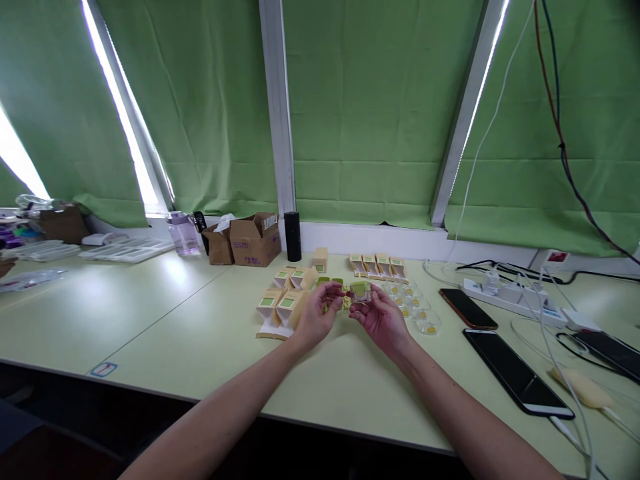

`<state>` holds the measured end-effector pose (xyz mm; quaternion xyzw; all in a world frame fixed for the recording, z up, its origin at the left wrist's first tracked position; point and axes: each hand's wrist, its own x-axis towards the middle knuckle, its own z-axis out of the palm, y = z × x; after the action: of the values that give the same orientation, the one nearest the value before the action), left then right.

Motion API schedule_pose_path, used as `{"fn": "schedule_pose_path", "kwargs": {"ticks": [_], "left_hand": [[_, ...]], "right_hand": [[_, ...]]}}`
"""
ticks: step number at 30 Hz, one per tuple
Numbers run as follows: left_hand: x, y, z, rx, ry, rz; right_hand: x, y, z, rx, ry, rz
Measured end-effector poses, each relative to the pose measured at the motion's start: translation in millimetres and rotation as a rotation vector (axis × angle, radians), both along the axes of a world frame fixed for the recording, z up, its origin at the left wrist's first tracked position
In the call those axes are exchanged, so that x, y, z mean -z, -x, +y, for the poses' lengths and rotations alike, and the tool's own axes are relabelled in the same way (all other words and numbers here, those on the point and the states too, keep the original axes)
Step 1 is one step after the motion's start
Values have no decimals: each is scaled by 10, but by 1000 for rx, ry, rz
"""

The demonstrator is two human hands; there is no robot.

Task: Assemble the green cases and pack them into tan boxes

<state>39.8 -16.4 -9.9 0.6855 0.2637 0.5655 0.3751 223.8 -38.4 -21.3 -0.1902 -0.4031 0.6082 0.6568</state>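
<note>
My right hand [384, 319] is closed on a small clear plastic case [361, 291] with a green part in it, held just above the table. My left hand [320, 315] is just left of the case, its fingers bent in a loose pinch; what they hold, if anything, is too small to make out. Behind the hands lie small green pieces [338, 281], partly covered by the fingers. Beside my left hand stand several folded cardboard holders [287, 305] with green squares. Clear round-cornered cases [428, 323] with yellow dots lie in rows beyond my right hand.
More cardboard holders [378, 265] stand in a row at the back, near a small cardboard box [320, 259]. Left of them are a black cylinder [293, 237] and an open carton [255, 241]. Phones [517, 373], a power strip [515, 301] and loose cables occupy the right side.
</note>
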Motion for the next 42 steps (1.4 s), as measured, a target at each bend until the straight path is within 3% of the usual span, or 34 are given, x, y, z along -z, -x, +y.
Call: {"fn": "schedule_pose_path", "kwargs": {"ticks": [10,20,25,32,42], "left_hand": [[14,-3,23,71,70,13],[52,-28,37,232,160,-59],[42,-13,45,293,208,-114],[2,5,50,265,214,-127],[-3,0,26,147,95,-23]], "right_hand": [[-91,49,-101,106,43,-21],[-123,103,-161,371,-123,-333],[-105,129,-162,408,-167,-394],[-138,116,-194,388,-251,-367],[-145,35,-173,490,-213,-287]]}}
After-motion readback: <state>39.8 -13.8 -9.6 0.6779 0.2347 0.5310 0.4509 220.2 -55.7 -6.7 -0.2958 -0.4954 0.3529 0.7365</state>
